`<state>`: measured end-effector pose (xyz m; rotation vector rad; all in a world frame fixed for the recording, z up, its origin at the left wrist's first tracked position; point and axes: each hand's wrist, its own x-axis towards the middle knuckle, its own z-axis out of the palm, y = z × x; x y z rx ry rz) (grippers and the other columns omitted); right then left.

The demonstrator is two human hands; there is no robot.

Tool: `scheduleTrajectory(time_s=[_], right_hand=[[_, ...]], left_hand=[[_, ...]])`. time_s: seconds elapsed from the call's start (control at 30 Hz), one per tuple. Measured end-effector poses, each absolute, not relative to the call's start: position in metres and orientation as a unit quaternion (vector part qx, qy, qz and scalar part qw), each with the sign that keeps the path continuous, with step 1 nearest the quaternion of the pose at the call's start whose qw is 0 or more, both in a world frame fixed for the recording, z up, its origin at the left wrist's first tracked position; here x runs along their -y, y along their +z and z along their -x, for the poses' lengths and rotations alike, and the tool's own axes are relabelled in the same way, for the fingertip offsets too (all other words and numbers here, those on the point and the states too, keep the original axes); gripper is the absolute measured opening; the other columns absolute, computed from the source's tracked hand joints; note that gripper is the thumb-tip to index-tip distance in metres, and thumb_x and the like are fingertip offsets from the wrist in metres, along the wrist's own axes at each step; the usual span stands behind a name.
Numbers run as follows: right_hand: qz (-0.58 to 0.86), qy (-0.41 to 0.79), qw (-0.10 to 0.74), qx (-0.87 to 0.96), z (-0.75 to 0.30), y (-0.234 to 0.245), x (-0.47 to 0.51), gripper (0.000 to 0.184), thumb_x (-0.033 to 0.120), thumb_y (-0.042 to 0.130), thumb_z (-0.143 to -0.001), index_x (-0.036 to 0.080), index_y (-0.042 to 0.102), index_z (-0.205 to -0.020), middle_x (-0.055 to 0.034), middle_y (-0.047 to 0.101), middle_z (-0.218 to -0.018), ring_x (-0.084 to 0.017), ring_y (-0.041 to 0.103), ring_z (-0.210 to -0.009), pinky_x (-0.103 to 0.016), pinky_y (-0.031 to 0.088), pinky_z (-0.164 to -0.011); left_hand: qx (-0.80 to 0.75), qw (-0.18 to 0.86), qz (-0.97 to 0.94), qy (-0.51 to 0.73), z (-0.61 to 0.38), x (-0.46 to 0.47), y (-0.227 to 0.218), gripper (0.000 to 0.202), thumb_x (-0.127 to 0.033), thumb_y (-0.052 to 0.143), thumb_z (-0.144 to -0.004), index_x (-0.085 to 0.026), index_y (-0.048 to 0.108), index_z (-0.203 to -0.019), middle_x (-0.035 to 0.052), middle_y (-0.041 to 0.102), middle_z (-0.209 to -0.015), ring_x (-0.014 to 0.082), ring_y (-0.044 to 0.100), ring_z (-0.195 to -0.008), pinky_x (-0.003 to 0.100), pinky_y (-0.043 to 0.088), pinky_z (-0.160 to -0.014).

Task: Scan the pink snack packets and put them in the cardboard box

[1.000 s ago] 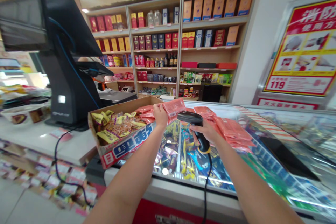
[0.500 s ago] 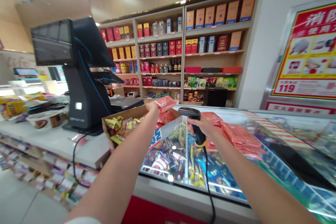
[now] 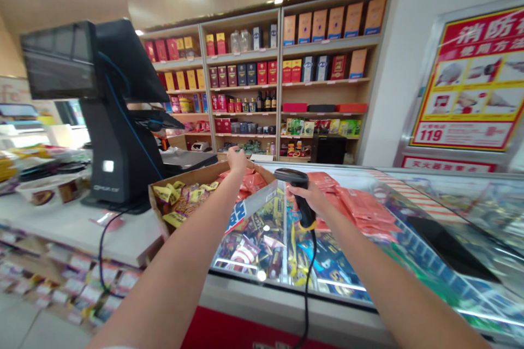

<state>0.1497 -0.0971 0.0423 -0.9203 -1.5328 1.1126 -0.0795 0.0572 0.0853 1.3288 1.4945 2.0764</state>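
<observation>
My left hand (image 3: 236, 160) reaches into an open cardboard box (image 3: 252, 205), its fingers curled down onto a red packet (image 3: 251, 180) among the other red packets at the box's right end. Yellow snack packets (image 3: 180, 199) fill the left end. My right hand (image 3: 313, 197) is wrapped round the handle of a black barcode scanner (image 3: 291, 176), held upright just right of the box. The scanner's head points left towards the box. Its cable (image 3: 307, 283) hangs down over the freezer's front.
The box rests partly on a glass-topped freezer (image 3: 409, 262) full of ice creams. Several red packets (image 3: 362, 204) lie piled on the glass to the right. A black till terminal (image 3: 118, 136) stands on the white counter (image 3: 73, 223) at left. Stocked shelves (image 3: 286, 76) line the back wall.
My left hand has carried the red packet from in front of the scanner leftwards and down into the box. The scanner hand has stayed nearly in place.
</observation>
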Motion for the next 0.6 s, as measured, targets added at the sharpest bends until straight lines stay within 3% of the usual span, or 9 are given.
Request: scheduleTrajectory(time_s=[0.1, 0.2, 0.33, 0.47, 0.6], right_hand=[[0.406, 0.456, 0.539, 0.580, -0.173, 0.036, 0.098, 0.028, 0.042, 0.073, -0.060, 0.018, 0.059, -0.068, 0.0000, 0.060, -0.043, -0.015, 0.055, -0.036, -0.025, 0.042, -0.038], [0.398, 0.445, 0.600, 0.533, -0.198, 0.030, 0.095, 0.028, 0.041, 0.072, -0.061, 0.018, 0.059, -0.068, 0.0001, 0.059, -0.045, -0.015, 0.055, -0.038, -0.026, 0.043, -0.039], [0.396, 0.404, 0.684, 0.460, -0.223, 0.025, 0.088, 0.028, 0.041, 0.073, -0.061, 0.018, 0.059, -0.066, -0.0007, 0.060, -0.047, -0.015, 0.055, -0.038, -0.027, 0.043, -0.038], [0.427, 0.346, 0.712, 0.438, -0.232, 0.026, 0.086, 0.028, 0.041, 0.073, -0.062, 0.019, 0.057, -0.062, -0.0007, 0.056, -0.040, -0.016, 0.054, -0.035, -0.028, 0.045, -0.039], [0.447, 0.312, 0.700, 0.462, -0.230, 0.026, 0.088, 0.028, 0.043, 0.070, -0.066, 0.019, 0.056, -0.060, -0.0019, 0.057, -0.040, -0.017, 0.055, -0.035, -0.027, 0.044, -0.038]], left_hand=[[-0.492, 0.183, -0.564, 0.637, 0.040, -0.041, 0.082, 0.008, -0.016, 0.059, -0.077, -0.015, 0.065, -0.082, 0.0088, 0.070, -0.091, 0.0213, 0.064, -0.094, 0.035, 0.047, -0.091], [-0.484, 0.319, -0.637, 0.508, -0.004, -0.019, 0.067, 0.006, -0.019, 0.062, -0.078, -0.015, 0.064, -0.074, 0.0066, 0.070, -0.076, 0.0191, 0.066, -0.079, 0.032, 0.051, -0.077], [-0.513, 0.465, -0.635, 0.343, -0.056, -0.003, 0.037, 0.020, -0.028, 0.066, -0.081, -0.014, 0.060, -0.068, 0.0054, 0.066, -0.061, 0.0172, 0.065, -0.062, 0.030, 0.052, -0.065], [-0.579, 0.446, -0.610, 0.307, -0.096, -0.012, 0.016, 0.032, -0.039, 0.059, -0.088, -0.015, 0.059, -0.067, 0.0059, 0.062, -0.053, 0.0175, 0.063, -0.054, 0.028, 0.048, -0.056], [-0.601, 0.389, -0.622, 0.317, -0.121, -0.032, 0.006, 0.031, -0.042, 0.059, -0.086, -0.016, 0.058, -0.070, 0.0102, 0.066, -0.061, 0.0249, 0.069, -0.070, 0.031, 0.049, -0.061]])
